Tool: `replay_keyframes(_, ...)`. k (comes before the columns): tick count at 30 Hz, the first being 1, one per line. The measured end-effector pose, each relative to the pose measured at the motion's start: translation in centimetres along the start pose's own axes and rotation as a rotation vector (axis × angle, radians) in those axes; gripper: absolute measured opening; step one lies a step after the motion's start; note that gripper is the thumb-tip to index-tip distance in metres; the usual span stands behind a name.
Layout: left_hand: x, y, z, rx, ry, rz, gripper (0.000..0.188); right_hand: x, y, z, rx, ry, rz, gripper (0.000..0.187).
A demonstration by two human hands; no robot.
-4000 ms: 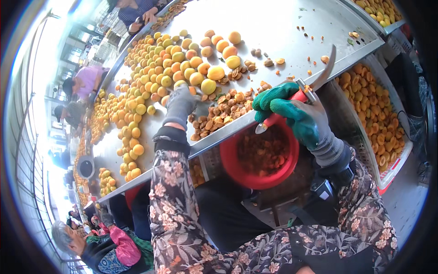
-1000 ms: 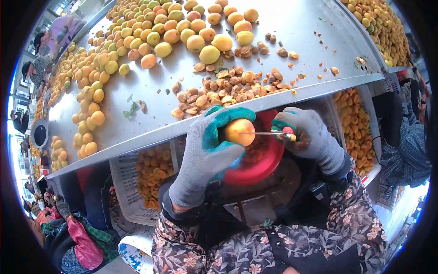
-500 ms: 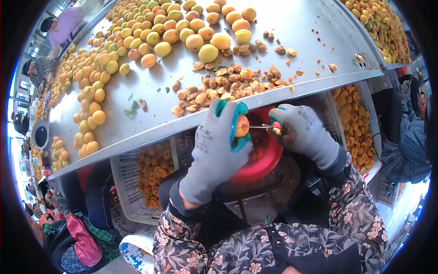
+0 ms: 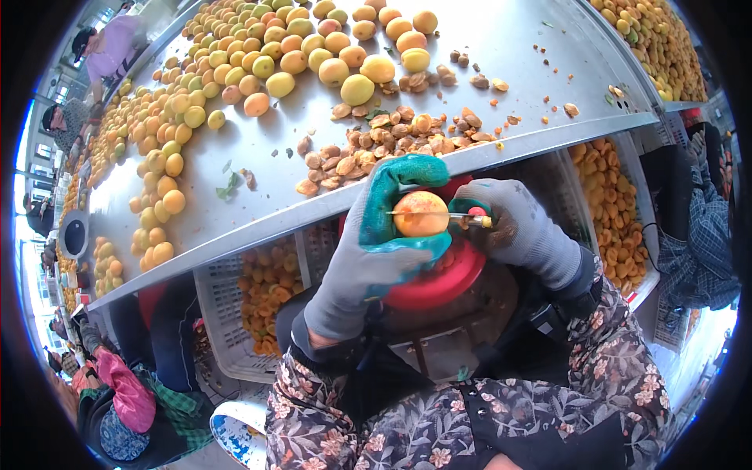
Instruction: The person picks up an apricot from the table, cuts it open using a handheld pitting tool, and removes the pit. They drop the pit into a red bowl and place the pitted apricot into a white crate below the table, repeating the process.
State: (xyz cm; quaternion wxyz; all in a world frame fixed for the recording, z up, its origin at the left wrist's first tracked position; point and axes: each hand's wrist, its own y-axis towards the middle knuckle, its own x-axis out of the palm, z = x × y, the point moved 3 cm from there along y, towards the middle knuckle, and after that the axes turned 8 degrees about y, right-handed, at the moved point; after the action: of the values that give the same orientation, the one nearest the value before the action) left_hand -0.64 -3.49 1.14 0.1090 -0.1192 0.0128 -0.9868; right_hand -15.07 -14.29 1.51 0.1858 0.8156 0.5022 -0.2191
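My left hand [image 4: 362, 249], in a grey glove with a green coated palm, is curled round an orange-yellow apricot [image 4: 421, 211]. In my right hand [image 4: 521, 227], also gloved in grey, is a small knife [image 4: 479, 222] whose thin blade lies level across the apricot. Whether the blade is inside the flesh or only against it, I cannot tell. Both hands are over a red basin [image 4: 439, 293], just off the metal table's near edge, and they partly hide the basin's contents.
On the metal table [image 4: 270, 168] are many whole apricots [image 4: 227, 74] and a heap of brown pits [image 4: 384, 149] near the edge. Below it stand plastic crates [image 4: 227, 313] of apricot halves [image 4: 607, 211]. People sit close by on both sides.
My left hand has rolled its green palm into view, its fingers now looser round the apricot, which shows more fully. The knife still lies across the fruit, slightly further right.
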Motion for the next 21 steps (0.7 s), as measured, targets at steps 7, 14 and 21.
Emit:
replay_keyframes(7,-1.0,0.8,-0.2,0.258,0.350,0.058,0.049,-0.1,0.3,0.2,-0.030,-0.066,0.038,0.018)
replay_keyframes(14,-0.3,-0.3,0.3,-0.073,-0.171,0.007,0.052,0.0,0.1,0.1,-0.046,-0.071,0.044,0.022)
replay_keyframes(21,0.5,-0.4,0.6,-0.142,-0.391,-0.015,0.058,0.5,-0.4,1.0,-0.057,-0.042,0.140,0.020)
